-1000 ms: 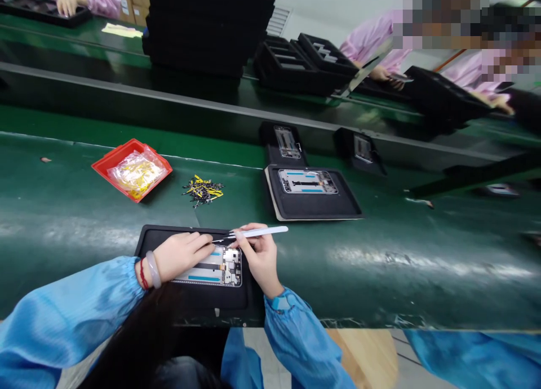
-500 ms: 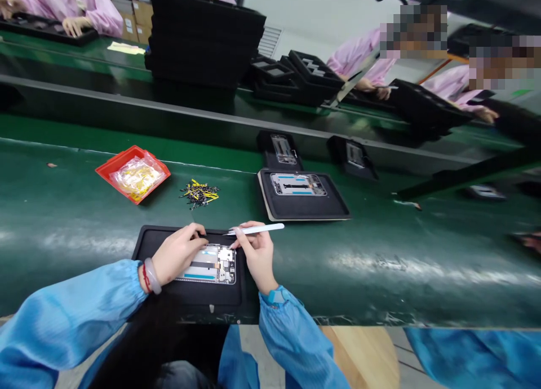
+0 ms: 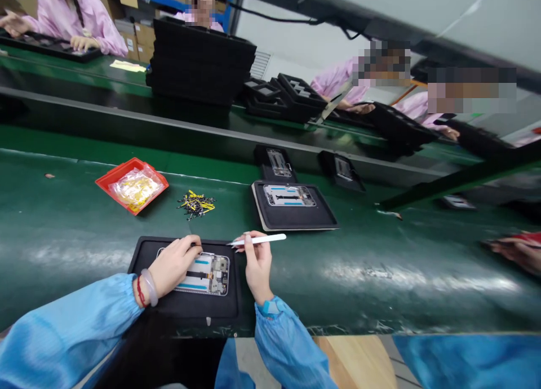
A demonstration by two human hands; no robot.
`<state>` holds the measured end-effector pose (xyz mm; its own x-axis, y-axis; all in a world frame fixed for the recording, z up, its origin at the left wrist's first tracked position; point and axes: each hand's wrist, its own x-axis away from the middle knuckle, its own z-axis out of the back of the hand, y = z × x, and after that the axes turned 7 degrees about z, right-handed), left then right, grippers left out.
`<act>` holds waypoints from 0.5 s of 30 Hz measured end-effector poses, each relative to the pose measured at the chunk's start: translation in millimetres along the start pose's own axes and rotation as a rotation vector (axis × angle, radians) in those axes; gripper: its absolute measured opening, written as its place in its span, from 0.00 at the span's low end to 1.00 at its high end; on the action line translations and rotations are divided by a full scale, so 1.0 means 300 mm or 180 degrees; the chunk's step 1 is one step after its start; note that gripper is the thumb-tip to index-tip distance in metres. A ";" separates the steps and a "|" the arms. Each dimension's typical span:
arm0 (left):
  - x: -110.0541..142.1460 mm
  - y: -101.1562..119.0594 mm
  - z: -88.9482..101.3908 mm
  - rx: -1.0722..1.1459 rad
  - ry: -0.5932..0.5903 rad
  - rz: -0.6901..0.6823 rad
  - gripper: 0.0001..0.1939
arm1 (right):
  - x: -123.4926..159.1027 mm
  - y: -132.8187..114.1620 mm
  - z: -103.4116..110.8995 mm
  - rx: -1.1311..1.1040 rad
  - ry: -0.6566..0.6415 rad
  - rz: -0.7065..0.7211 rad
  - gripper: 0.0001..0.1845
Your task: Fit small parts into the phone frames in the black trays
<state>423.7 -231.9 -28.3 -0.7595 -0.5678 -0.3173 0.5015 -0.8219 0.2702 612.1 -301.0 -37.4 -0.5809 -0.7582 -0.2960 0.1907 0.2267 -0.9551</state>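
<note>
A phone frame (image 3: 207, 274) with blue strips and an exposed circuit board lies on a black mat (image 3: 186, 305) on the green belt in front of me. My left hand (image 3: 173, 260) rests with curled fingers on the frame's left end and hides that part. My right hand (image 3: 257, 260) grips white-handled tweezers (image 3: 258, 240). Their tips point left and hang just above the frame's upper right corner, apart from it.
Beyond my mat sit a red tray (image 3: 132, 186) holding a plastic bag of yellow parts, a small pile of black and yellow parts (image 3: 196, 204), and another phone frame on a black mat (image 3: 291, 207). Another person's hand (image 3: 515, 252) enters at the right edge.
The tweezers tips have lifted off the frame, moving up and right. The view has tilted upward, so everything sits slightly lower and more of the room shows.
</note>
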 end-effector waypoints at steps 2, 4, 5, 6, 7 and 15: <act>0.001 -0.006 -0.009 0.0037 0.0030 0.0033 0.14 | 0.016 -0.026 0.008 0.0483 -0.0086 0.0349 0.12; 0.003 -0.009 -0.017 -0.0006 0.0061 0.0045 0.13 | 0.037 -0.064 0.025 0.1033 -0.0267 0.0602 0.13; 0.005 -0.011 -0.021 -0.0035 0.0070 0.0041 0.13 | 0.048 -0.083 0.037 0.1254 -0.0383 0.0645 0.13; 0.006 -0.012 -0.024 -0.0058 0.0079 0.0033 0.14 | 0.058 -0.100 0.053 0.1416 -0.0505 0.0627 0.13; 0.007 -0.013 -0.027 -0.0067 0.0087 0.0034 0.14 | 0.068 -0.114 0.071 0.1518 -0.0637 0.0560 0.13; -0.002 -0.012 -0.042 0.0067 0.0030 0.0024 0.15 | 0.115 -0.098 0.172 0.2127 -0.1358 -0.0537 0.09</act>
<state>427.6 -229.3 -40.6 -0.7517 -0.5746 -0.3237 0.4984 -0.8164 0.2916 627.2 -365.5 -18.9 -0.3179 -0.9481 0.0108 0.6384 -0.2224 -0.7369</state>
